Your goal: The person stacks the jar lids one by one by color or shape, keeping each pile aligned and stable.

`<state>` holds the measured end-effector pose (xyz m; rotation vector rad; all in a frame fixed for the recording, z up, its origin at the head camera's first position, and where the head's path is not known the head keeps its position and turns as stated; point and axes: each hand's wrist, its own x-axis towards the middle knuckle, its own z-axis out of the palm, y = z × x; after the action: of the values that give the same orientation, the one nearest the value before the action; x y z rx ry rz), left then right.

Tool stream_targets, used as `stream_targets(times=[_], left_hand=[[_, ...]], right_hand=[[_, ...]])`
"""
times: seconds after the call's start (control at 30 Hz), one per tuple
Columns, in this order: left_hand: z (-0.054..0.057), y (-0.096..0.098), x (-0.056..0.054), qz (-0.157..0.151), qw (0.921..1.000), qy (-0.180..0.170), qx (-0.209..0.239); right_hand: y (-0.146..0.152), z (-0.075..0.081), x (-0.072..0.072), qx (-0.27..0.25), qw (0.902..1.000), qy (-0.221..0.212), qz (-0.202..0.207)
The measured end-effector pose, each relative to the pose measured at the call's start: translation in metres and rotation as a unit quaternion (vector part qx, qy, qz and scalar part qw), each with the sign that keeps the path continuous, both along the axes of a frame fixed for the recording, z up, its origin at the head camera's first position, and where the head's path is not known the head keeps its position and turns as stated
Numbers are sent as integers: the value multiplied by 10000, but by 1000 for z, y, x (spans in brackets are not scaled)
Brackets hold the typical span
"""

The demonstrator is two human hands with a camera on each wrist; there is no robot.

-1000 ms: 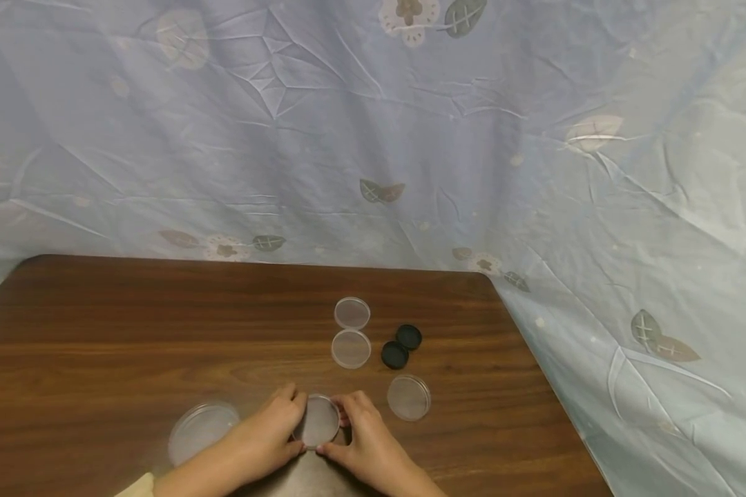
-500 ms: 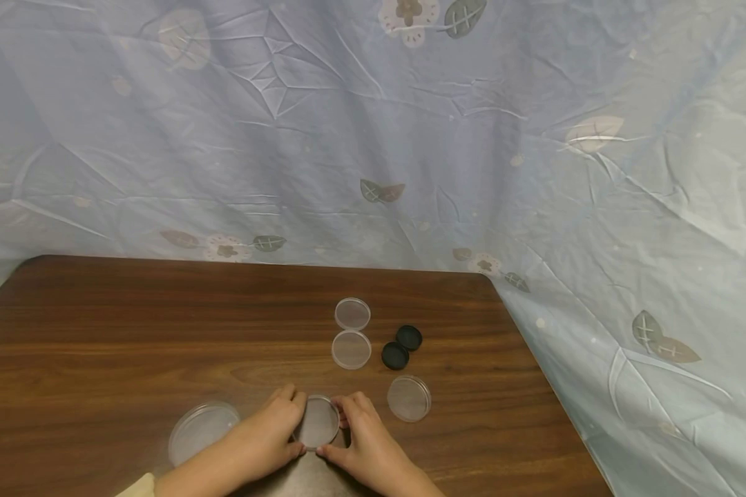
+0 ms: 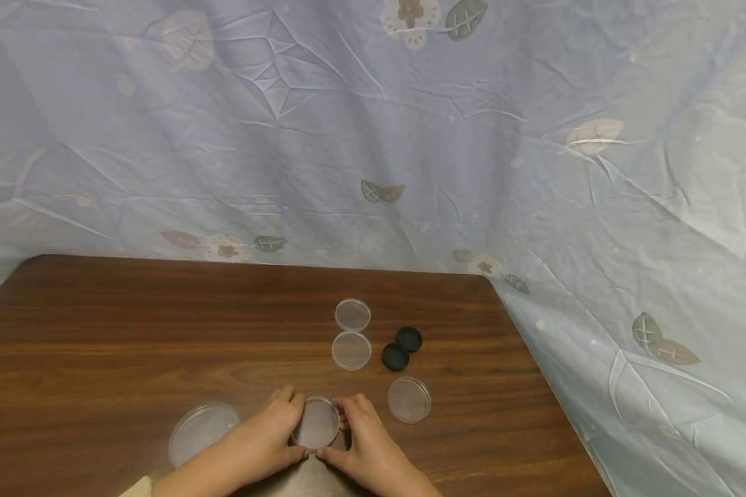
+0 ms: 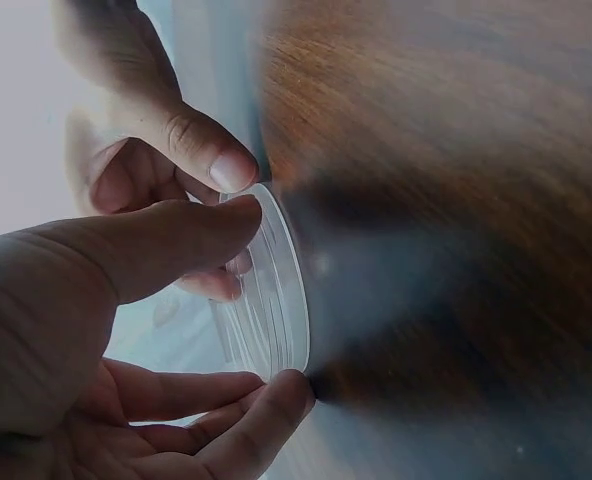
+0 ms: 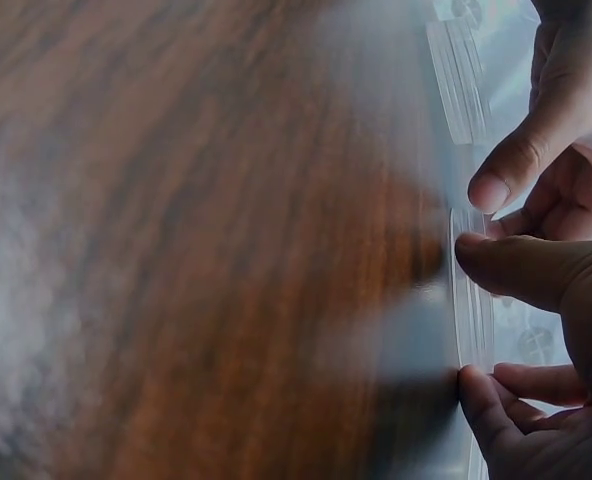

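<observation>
A round clear petri dish (image 3: 318, 423) is held low at the front of the table, between both hands. My left hand (image 3: 278, 428) grips its left side, thumb at the near rim and fingers round the far side. On the right side, my right hand (image 3: 365, 436) grips it in the same way, the two thumb tips close together. In the left wrist view the petri dish (image 4: 276, 290) shows several ridges along its wall, with fingertips at its lower edge. The right wrist view shows the petri dish (image 5: 466, 320) edge-on, thumb and fingers pinching it.
A larger clear dish (image 3: 193, 429) lies left, partly behind the left forearm. Another clear dish (image 3: 409, 399) lies right of the hands. Farther back are two touching clear discs (image 3: 351, 351) and two small black round caps (image 3: 395, 357). A patterned curtain (image 3: 323, 138) borders the wooden table (image 3: 130, 324).
</observation>
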<state>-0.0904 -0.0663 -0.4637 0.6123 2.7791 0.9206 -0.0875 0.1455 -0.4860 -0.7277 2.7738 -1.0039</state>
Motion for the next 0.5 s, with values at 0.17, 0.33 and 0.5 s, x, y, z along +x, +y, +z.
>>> stream_targets(times=[0.17, 0.33, 0.5], left_hand=[[0, -1, 0, -15, 10000, 76, 30], [2, -2, 1, 31, 10000, 25, 84], [7, -4, 1, 66, 9998, 90, 189]], right_hand=[[1, 1, 1, -91, 9999, -103, 32], [3, 3, 2, -204, 9996, -196, 87], [4, 5, -1, -420, 9986, -319, 94]])
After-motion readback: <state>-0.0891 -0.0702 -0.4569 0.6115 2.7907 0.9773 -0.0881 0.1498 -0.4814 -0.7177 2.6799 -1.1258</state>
